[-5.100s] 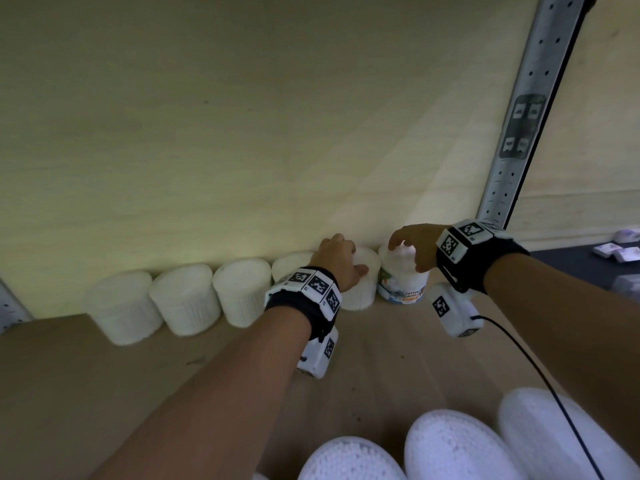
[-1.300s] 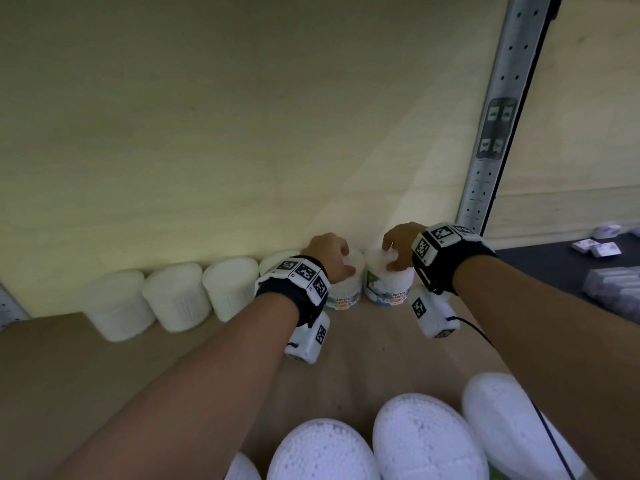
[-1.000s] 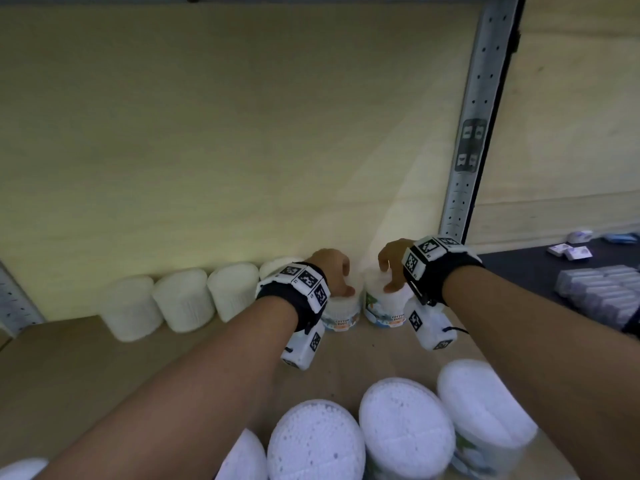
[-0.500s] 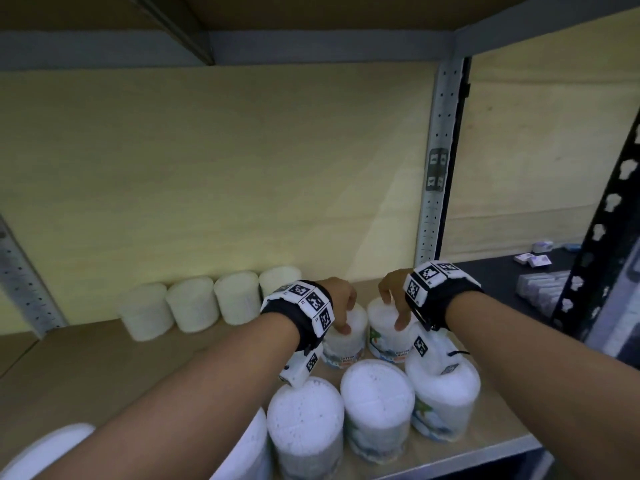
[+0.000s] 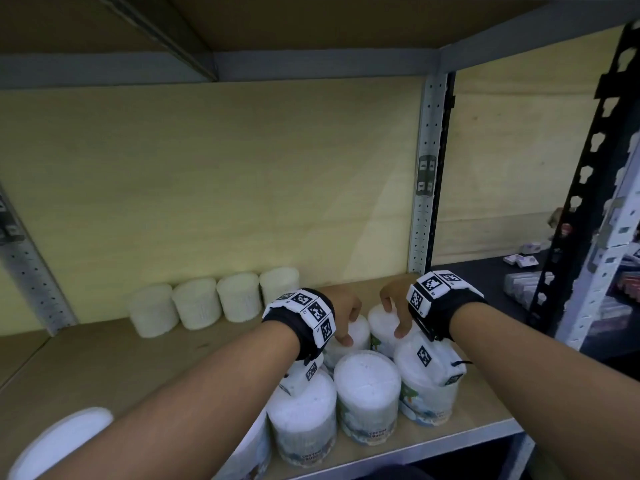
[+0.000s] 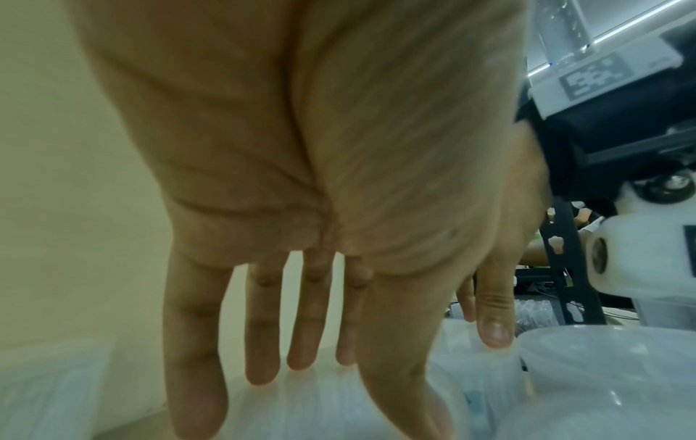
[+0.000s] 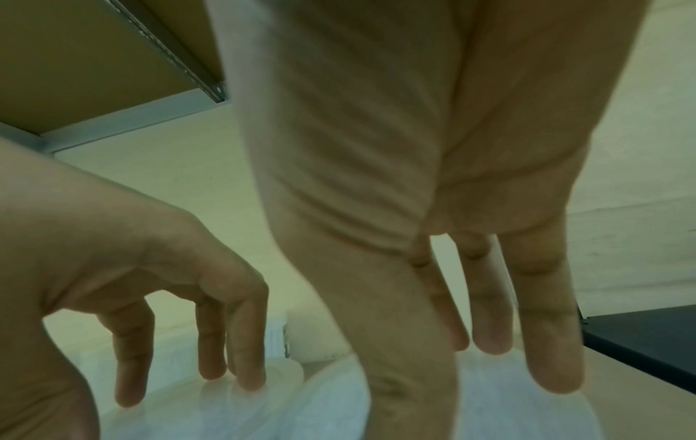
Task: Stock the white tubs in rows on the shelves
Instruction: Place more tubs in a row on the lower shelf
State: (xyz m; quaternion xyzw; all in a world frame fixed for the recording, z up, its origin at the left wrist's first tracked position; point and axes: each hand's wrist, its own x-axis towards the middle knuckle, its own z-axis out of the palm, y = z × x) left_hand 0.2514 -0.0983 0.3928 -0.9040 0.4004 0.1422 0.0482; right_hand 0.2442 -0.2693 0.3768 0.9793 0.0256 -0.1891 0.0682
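- My left hand [image 5: 341, 315] sits over the top of a white tub [image 5: 348, 336] near the shelf's [image 5: 104, 358] front right corner; fingers curved down round its lid, thumb on the near rim; I have hold of it
- My right hand [image 5: 394, 303] does the same on the tub just beside it [image 5: 381, 325], to the right; fingertips over the far rim, thumb on the near side; gripping
- The two held tubs stand upright and touch each other
- Three more labelled tubs [image 5: 367, 393] stand in a row along the front edge, right before the held pair; another white lid [image 5: 59, 441] shows at the front left
- Four plain white tubs [image 5: 211, 303] line the back edge against the yellow back panel [image 5: 207, 185], touching side by side
- A grey perforated upright [image 5: 424, 202] stands at the back right corner
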